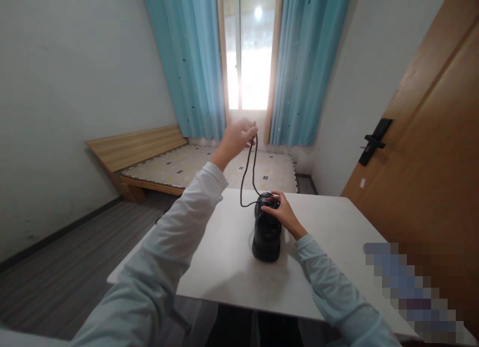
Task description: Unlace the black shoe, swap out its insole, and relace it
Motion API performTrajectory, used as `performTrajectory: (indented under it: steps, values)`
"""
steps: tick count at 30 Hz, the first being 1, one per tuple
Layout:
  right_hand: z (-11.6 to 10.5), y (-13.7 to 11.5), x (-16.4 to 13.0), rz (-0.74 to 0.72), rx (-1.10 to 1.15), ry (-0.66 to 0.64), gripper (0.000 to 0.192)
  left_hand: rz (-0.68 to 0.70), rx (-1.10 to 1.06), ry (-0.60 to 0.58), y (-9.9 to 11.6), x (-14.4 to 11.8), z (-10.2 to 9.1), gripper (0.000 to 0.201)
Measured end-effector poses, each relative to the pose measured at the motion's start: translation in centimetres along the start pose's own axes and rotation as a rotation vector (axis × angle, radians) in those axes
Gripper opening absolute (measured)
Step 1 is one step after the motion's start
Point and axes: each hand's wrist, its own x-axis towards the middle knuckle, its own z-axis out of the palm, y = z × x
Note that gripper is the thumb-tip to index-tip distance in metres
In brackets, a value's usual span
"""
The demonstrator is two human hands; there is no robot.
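A white bench (232, 267) with rounded corners stands in the middle of the room on a grey wood-look floor (75, 267). One black shoe (267, 232) stands on it, near the middle of the top, its heel toward the camera and its toe pointing away toward the window. The rest of the top is plain white. A blurred patch hides the near right corner, so what lies there cannot be told.
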Motion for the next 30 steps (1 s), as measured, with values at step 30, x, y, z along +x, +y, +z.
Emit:
performTrajectory:
  steps: [30]
  values:
    - [0.0, -0.3, -0.3, -0.103, -0.075, 0.042, 0.055, -0.363, 0.184, 0.322, -15.3, -13.7, 4.9, 0.011]
